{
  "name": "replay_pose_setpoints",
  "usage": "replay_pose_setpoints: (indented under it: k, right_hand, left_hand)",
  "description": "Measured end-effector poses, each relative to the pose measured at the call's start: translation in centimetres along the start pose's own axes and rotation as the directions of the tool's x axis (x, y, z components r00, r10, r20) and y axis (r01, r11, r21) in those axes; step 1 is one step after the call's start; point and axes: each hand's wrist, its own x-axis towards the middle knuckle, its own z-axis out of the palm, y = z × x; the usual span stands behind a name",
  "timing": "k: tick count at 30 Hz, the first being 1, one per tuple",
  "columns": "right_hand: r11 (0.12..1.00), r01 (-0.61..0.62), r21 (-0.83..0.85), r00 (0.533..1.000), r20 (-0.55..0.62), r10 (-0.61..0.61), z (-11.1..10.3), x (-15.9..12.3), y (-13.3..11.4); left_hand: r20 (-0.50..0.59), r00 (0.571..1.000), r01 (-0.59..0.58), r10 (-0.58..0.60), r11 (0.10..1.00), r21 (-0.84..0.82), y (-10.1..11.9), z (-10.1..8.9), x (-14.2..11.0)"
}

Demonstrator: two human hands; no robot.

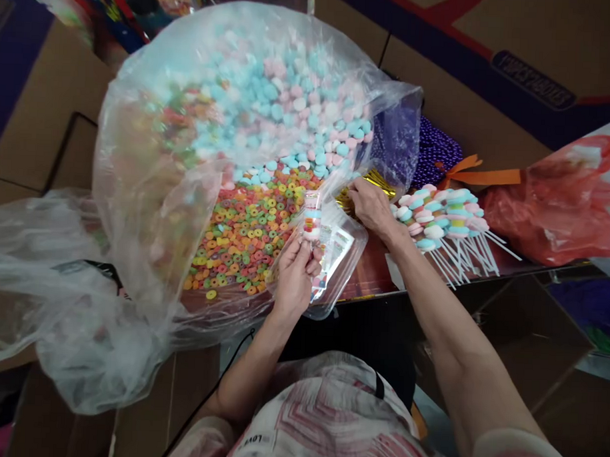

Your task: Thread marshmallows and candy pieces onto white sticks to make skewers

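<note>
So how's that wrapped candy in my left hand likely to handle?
The wrapped candy is probably light, being small enough for your left hand to pinch. Its shiny wrapper could feel slippery, and the stacked, puffy-looking pieces may squash if squeezed hard.

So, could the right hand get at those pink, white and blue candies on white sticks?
Probably yes: the right hand is close by, and nothing seems to cover the candies, though it is at the shiny gold strips.
</note>
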Motion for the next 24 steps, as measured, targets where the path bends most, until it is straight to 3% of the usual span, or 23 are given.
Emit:
replay_pose_setpoints:
  k: [7, 11, 14, 17, 22, 24]
  right_hand:
    - [0.996, -0.054, 0.077, 0.996, -0.066, 0.059, -0.5, -0.4, -0.4]
    - [0.989, -0.014, 0.146, 0.975, -0.219, 0.046, -0.6, -0.2, -0.1]
    - [0.954, 0.009, 0.301, 0.929, -0.355, 0.103, -1.4, -0.5, -0.5]
    - [0.825, 0.049, 0.563, 0.881, -0.414, 0.230, -2.6, -2.1, -2.6]
    - [0.442, 0.032, 0.897, 0.863, -0.248, 0.440, -2.6, -8.0, -8.4]
    - [0.414, -0.006, 0.910, 0.837, -0.222, 0.500, -1.6, -10.3, -10.2]
  left_hand:
    - [0.005, 1.000, -0.011, 0.011, 0.999, 0.043, -0.1, 0.3, -0.1]
    - [0.017, 0.999, -0.039, 0.038, 0.997, 0.061, -0.2, 0.3, -0.2]
    - [0.018, 0.998, -0.058, 0.057, 0.996, 0.074, -0.5, 0.4, -0.4]
    - [-0.003, 0.996, -0.091, 0.092, 0.992, 0.091, -0.8, 0.7, -0.5]
    - [0.044, 0.991, -0.129, 0.125, 0.987, 0.099, -1.2, 1.4, -0.5]
    - [0.050, 0.993, -0.110, 0.105, 0.989, 0.095, -1.3, 1.7, -0.6]
